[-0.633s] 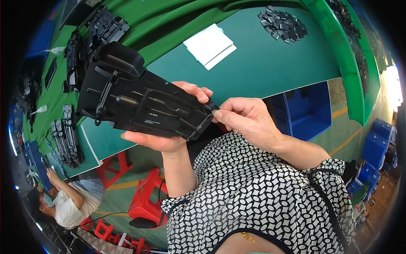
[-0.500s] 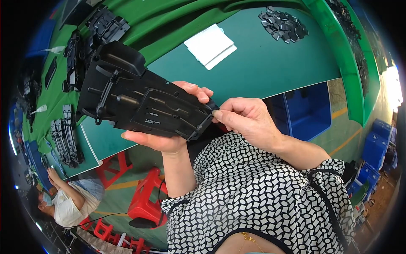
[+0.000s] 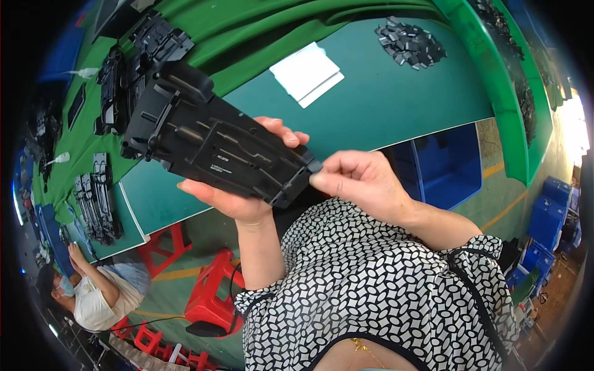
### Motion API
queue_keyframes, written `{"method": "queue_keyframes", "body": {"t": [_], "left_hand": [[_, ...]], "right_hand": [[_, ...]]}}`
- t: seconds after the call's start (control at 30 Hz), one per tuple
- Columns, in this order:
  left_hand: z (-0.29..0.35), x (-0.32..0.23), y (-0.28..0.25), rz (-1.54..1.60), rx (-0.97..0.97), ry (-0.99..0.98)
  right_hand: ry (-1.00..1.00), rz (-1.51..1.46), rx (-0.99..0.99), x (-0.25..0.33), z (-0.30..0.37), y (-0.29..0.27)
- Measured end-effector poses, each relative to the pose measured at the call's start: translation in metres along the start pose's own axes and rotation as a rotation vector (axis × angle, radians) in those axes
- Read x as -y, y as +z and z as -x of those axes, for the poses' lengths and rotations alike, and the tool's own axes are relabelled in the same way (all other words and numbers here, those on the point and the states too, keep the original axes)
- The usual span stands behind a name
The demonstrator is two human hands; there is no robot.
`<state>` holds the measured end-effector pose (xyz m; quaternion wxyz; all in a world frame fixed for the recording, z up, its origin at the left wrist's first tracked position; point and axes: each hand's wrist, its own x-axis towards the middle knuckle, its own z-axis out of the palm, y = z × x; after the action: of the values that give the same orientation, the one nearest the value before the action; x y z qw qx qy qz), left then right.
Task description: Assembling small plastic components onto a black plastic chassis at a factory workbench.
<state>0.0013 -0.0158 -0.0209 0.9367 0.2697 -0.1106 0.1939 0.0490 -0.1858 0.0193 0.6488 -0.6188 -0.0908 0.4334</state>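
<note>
A long black moulded plastic housing, ribbed and with a raised block at its far-left end, is held tilted over the table's near edge. My left hand wraps it from beneath, thumb along the near side and fingertips showing past the far side. At its narrow right end, my right hand is closed, thumb and forefinger pinched at a small dark grey piece on the housing's corner. How that piece sits against the housing is partly hidden by the fingers.
White sheets and a pile of small black pieces lie on the green table. A green bin stands right, a blue crate below. More black housings lie left. Red stools and a seated person are at lower left.
The housing's narrow end has tipped slightly, and its wide end has shifted a little right. My right hand has moved slightly down, and the small grey piece shows more clearly.
</note>
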Motion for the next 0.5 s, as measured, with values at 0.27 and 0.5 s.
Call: {"method": "queue_keyframes", "body": {"t": [0.27,0.5], "left_hand": [[0.001,-0.015,0.008,0.116,-0.281,-0.042],[-0.001,-0.015,0.011,0.055,-0.247,-0.046]], "right_hand": [[-0.292,0.250,-0.110,0.016,0.014,-0.070],[-0.491,0.910,-0.681,0.053,-0.008,-0.179]]}}
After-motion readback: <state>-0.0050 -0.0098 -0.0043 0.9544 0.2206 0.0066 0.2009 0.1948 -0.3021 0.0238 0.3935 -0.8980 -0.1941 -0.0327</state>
